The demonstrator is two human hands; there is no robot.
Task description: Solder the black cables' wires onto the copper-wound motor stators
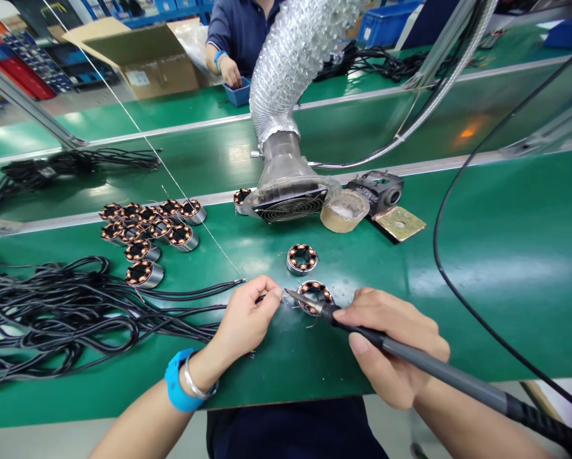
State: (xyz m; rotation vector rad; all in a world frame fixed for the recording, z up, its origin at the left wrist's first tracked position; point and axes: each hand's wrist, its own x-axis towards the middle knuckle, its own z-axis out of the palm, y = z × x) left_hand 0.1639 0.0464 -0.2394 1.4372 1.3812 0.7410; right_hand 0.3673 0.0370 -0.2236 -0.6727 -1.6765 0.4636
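My left hand (248, 315) pinches the end of a black cable (261, 298) between thumb and fingertips, with thin wires poking out to the right. In my right hand (398, 347) is a soldering iron (462, 377), gripped like a pen. Its tip points left, close to the wire ends; whether they touch I cannot tell. Below the iron lies a motor stator (327, 294) with copper windings, partly covered by the iron's shaft. Just behind it sits a second stator (302, 260).
Black cables (90, 312) are heaped at left, with several stators (145, 273) behind. A fume extractor hood (290, 185) hangs over the bench near a round block (344, 211) and a soldering iron stand (384, 191). Across the bench, a co-worker's hand (231, 70) reaches into a blue bin (239, 95).
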